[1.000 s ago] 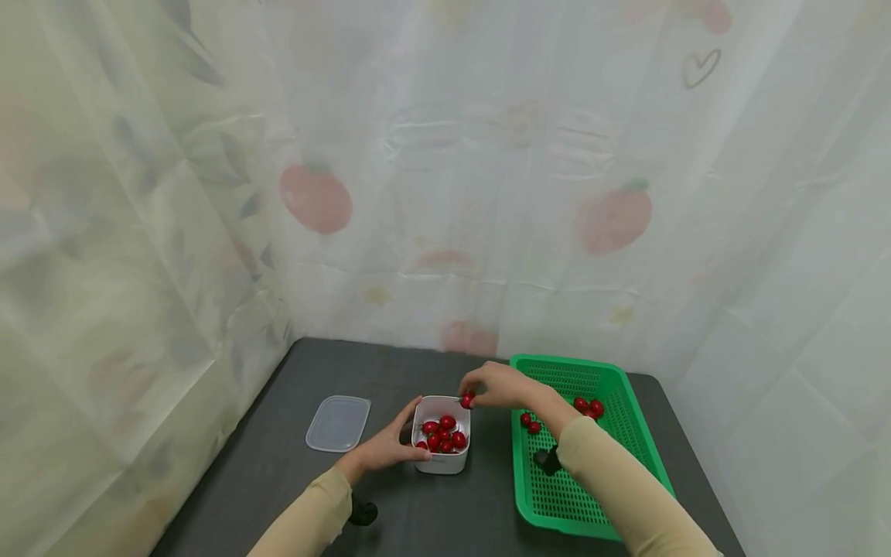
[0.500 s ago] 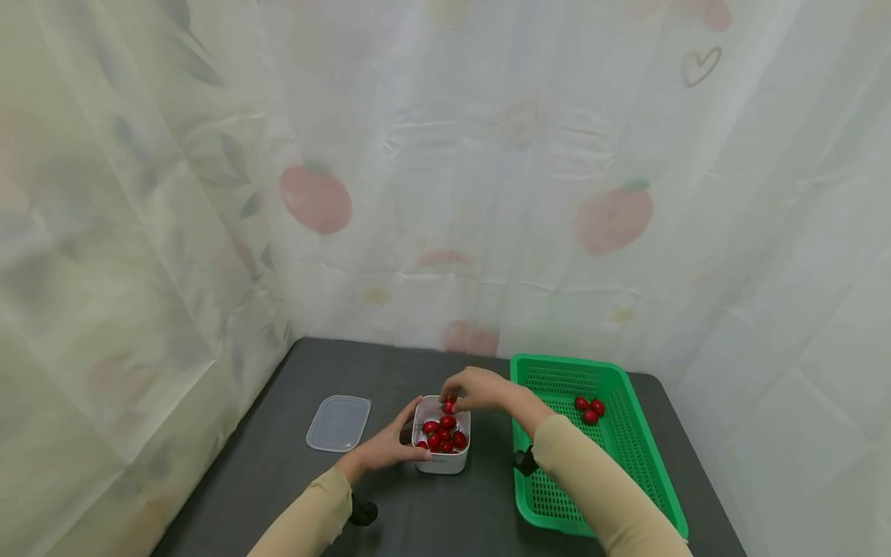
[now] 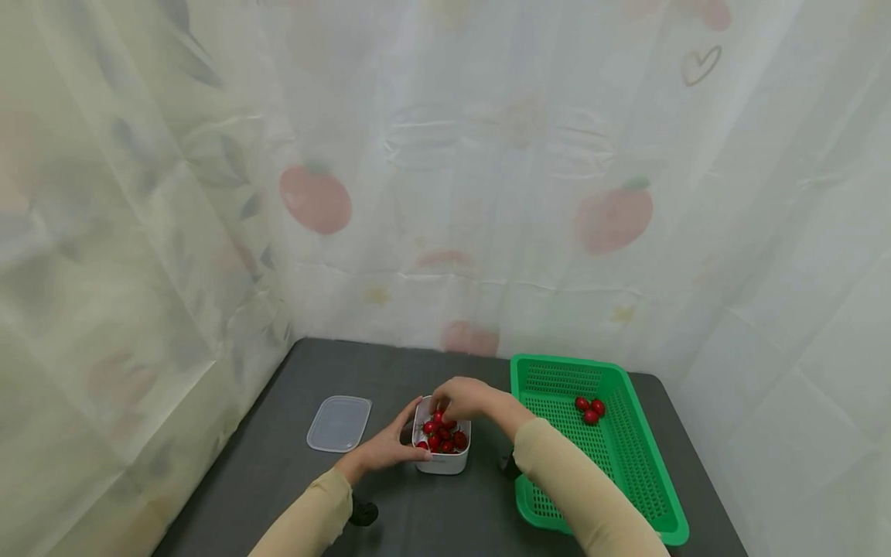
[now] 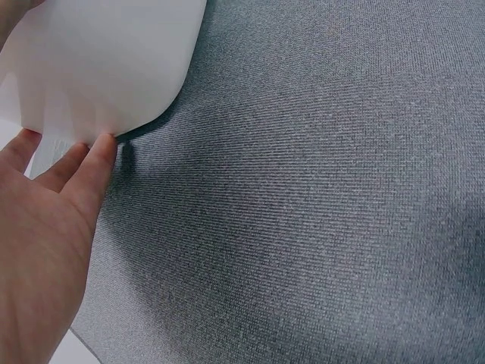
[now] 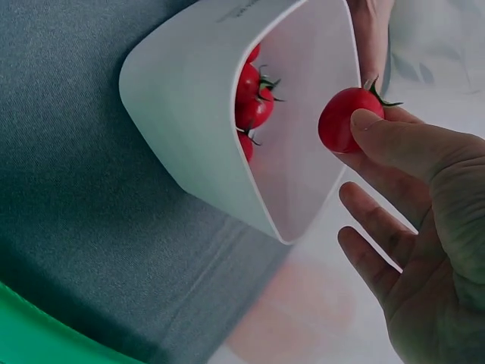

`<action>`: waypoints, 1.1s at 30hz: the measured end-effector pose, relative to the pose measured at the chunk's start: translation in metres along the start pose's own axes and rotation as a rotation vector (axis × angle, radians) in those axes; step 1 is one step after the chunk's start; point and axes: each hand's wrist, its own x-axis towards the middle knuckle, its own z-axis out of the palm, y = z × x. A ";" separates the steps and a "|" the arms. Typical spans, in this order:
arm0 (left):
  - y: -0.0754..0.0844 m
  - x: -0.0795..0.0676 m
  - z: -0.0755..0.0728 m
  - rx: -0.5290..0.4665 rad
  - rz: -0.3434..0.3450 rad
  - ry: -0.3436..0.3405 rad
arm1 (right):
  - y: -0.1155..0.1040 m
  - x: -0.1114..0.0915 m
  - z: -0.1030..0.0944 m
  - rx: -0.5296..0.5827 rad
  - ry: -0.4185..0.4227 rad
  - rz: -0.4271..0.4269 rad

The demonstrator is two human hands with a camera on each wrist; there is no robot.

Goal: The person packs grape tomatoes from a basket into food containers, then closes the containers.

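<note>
A white square container (image 3: 445, 464) with several cherry tomatoes (image 3: 445, 435) inside sits mid-table. My left hand (image 3: 386, 449) holds it from the left, thumb along the near side and fingers at the far left. In the left wrist view, fingertips press its pale wall (image 4: 114, 61). My right hand (image 3: 462, 398) is at the container's far part. In the right wrist view it pinches one red cherry tomato (image 5: 341, 121) with a green stem between thumb and index finger, by the container's mouth. The other fingers of that hand are spread.
A green perforated basket (image 3: 636, 456) stands on the right, with 3 cherry tomatoes (image 3: 590, 411) visible; my right forearm covers part of it. A translucent lid (image 3: 339, 424) lies left of the container on the dark table (image 3: 404, 367). Printed curtains hang around.
My right hand has moved left and down with the cherry tomato, from the container's far right rim into its far part. The left hand and container have stayed put.
</note>
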 end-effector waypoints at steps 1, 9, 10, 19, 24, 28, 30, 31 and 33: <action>0.000 0.000 0.000 0.001 0.001 0.000 | 0.001 0.001 0.002 -0.005 -0.003 0.005; 0.004 -0.001 0.001 -0.002 0.016 -0.007 | 0.001 0.004 0.013 -0.100 -0.035 0.016; 0.004 -0.001 0.001 -0.001 0.013 -0.007 | 0.000 0.004 0.014 -0.114 -0.038 0.013; 0.004 -0.002 0.001 0.015 0.010 0.000 | -0.004 -0.001 0.015 -0.203 -0.063 -0.005; 0.003 -0.002 0.001 0.026 0.019 -0.001 | -0.003 -0.003 0.015 -0.237 -0.062 0.004; 0.003 -0.002 0.001 0.032 0.007 0.012 | -0.002 -0.004 0.015 -0.240 -0.048 0.000; 0.003 -0.002 0.002 0.020 0.003 0.013 | -0.002 -0.006 0.013 -0.230 -0.039 -0.009; 0.003 -0.002 0.002 0.018 0.002 0.013 | -0.003 -0.008 0.012 -0.223 -0.033 -0.013; 0.003 -0.002 0.002 0.006 0.002 0.012 | -0.003 -0.012 0.009 -0.196 -0.016 -0.022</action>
